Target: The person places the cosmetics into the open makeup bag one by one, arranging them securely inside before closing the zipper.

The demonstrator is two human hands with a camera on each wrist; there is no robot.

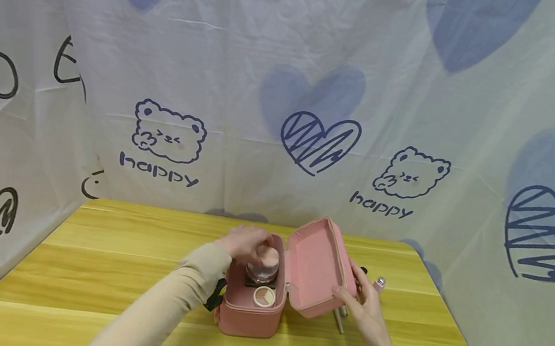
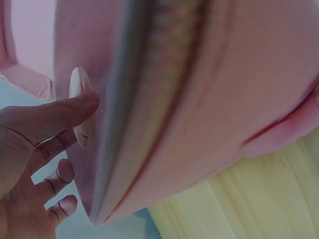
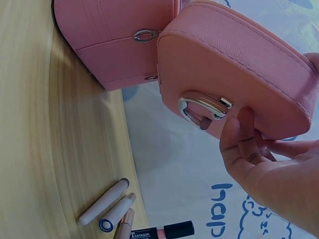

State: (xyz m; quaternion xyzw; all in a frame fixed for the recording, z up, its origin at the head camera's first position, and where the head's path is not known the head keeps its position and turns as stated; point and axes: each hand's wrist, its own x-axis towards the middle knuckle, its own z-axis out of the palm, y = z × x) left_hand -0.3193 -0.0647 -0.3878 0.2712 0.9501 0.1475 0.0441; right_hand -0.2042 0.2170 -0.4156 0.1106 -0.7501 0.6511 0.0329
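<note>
A pink cosmetic case (image 1: 249, 321) stands on the table with its lid (image 1: 318, 269) swung out to the right. My left hand (image 1: 247, 244) reaches into the case and pinches a thin, round, pale powder puff (image 2: 82, 109) between thumb and fingers. Inside the case, a clear round jar (image 1: 262, 275) lies beneath the puff, and a round three-colour compact (image 1: 264, 296) sits nearer the front. My right hand (image 1: 364, 305) grips the lid's outer edge, thumb on the rim. In the right wrist view, its fingers rest on the lid's outside beside the handle (image 3: 203, 108).
Right of the case, several slim cosmetics lie on the wooden table (image 1: 107, 268), among them a pale pink tube (image 3: 104, 201), a white tube (image 3: 117, 213) and a black-capped tube (image 3: 178, 230). A printed cloth (image 1: 247, 78) hangs behind the table.
</note>
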